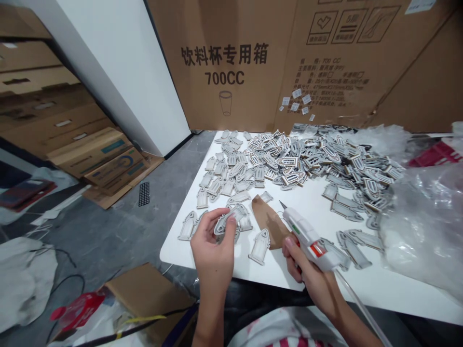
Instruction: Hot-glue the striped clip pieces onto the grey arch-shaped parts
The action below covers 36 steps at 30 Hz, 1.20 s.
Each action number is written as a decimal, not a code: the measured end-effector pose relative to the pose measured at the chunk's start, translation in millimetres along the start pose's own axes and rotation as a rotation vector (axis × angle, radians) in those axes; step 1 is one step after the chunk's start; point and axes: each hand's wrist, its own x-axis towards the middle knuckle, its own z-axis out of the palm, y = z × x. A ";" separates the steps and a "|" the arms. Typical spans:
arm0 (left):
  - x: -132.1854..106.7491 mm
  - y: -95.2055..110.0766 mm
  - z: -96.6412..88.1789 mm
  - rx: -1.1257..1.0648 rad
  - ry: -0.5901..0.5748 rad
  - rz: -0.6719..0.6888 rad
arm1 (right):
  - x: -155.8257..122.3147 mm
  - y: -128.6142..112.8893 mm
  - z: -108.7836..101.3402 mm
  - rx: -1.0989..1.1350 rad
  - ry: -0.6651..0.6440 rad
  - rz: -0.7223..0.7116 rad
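Between the thumb and fingers of my left hand [214, 239] is a small grey window-shaped cutout [231, 217], tilted above the table. My right hand [307, 270] is wrapped around a white glue gun [307, 236] with orange and green details. Its nozzle points up and to the left, and a clear glue stick [361, 303] runs out of its back. A brown cardboard piece [269, 221] lies flat between my hands. Just in front of me, a single cutout [259, 246] rests on the white table [231, 262].
Many similar cutouts [231, 168] spread over the table's left half, with a heaped pile [325, 154] behind. Clear plastic bags [423, 231] crowd the right side. A large cardboard box [231, 29] stands at the back. Left of the table, an open box [152, 299] sits low.
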 end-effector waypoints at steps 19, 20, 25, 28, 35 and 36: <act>-2.5 5.2 2.4 -0.127 -0.083 -0.140 | -3.8 -12.6 1.2 -0.183 0.012 -0.100; -2.3 4.9 2.5 -0.125 -0.086 -0.140 | -4.0 -12.3 1.1 -0.188 0.009 -0.099; -1.8 6.8 3.2 -0.120 -0.091 -0.142 | -4.0 -10.5 0.0 -0.213 -0.002 -0.105; -2.7 8.9 3.3 -0.133 -0.104 -0.148 | -3.4 -10.8 0.1 -0.213 0.001 -0.107; -3.3 10.2 2.8 -0.140 -0.105 -0.172 | -2.2 -6.6 0.7 -0.148 -0.014 -0.092; -3.1 10.1 2.9 -0.136 -0.106 -0.170 | -1.9 -5.6 0.8 -0.151 -0.023 -0.092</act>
